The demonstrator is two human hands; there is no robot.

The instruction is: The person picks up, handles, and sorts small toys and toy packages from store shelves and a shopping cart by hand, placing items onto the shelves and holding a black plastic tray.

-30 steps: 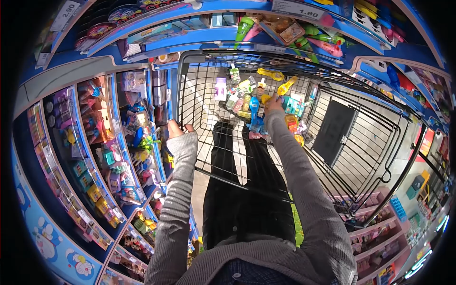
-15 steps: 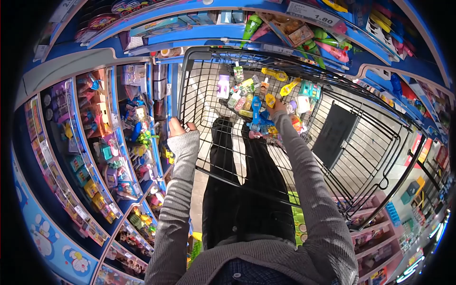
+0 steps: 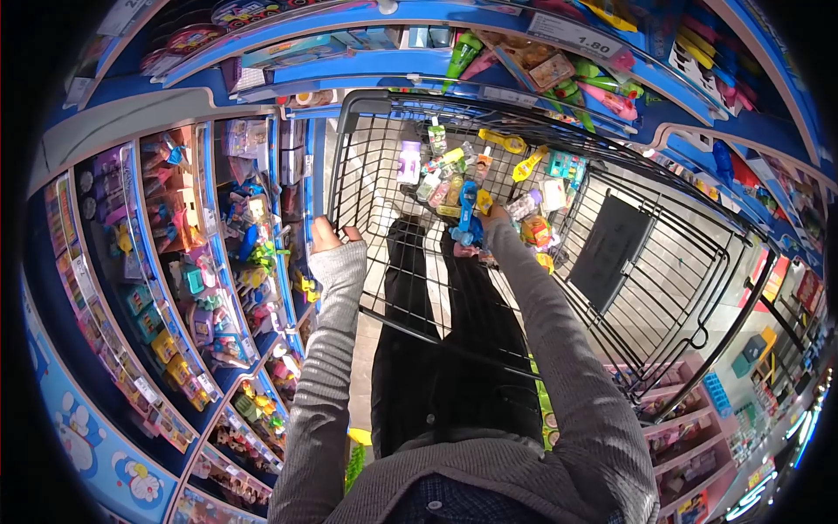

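Inside the wire shopping cart (image 3: 349, 188), my right hand (image 3: 497, 215) closes on a small yellow item (image 3: 484, 202), right beside a blue toy (image 3: 469, 199). To its right are a white-and-purple container (image 3: 524, 205) and an orange-red item (image 3: 535, 230). Yellow toys (image 3: 529, 164), a purple bottle (image 3: 408, 163), a green-labelled bottle (image 3: 436, 137) and several small bottles (image 3: 438, 190) lie farther up in the cart. My left hand (image 3: 330, 234) is at the cart's left side, fingers apart, with nothing visible in it.
Toy shelves (image 3: 209, 227) stand close on the left. Another blue shelf (image 3: 367, 79) with packaged toys and a price tag (image 3: 576, 33) runs across the top. A dark panel (image 3: 614, 250) is on the cart's right part; pink shelving (image 3: 690, 437) stands lower right.
My right hand first drew the yellow item toward me, away from the other yellow toys, then moved left with it to the blue toy. My left hand has stayed in place.
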